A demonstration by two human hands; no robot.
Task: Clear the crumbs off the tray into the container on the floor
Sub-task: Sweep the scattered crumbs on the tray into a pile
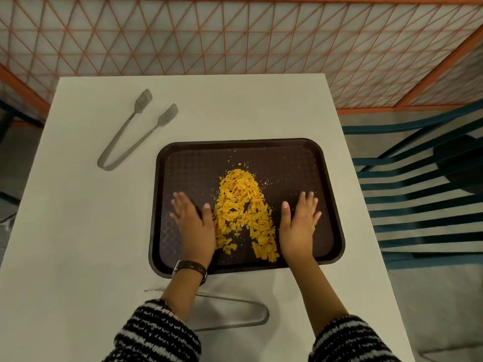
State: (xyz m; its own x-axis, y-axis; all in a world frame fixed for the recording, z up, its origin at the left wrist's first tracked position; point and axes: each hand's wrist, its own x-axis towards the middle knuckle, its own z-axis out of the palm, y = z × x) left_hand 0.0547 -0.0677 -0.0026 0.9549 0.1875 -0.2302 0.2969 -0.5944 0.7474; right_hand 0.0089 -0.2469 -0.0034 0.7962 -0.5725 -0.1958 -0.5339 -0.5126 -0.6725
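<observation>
A white table (pixel 78 231) stands before an orange lattice screen (pixel 235 35). One dark tray (pixel 332 205), toward its right edge, carries one heap of orange crumbs (pixel 243 212). Left hand (pixel 193 226) and right hand (pixel 299 226), both flat with fingers spread, flank the heap. Two metal tongs: one (pixel 130 131) at the far left corner, one (pixel 235 312) at the near edge.

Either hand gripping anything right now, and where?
Nothing held. Left hand and right hand lie open and flat on the tray, flanking the crumbs.

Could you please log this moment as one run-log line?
left hand: open, flat beside yellow crumb pile | right hand: open, flat opposite | dark brown plastic tray: on table | container: unseen
</observation>
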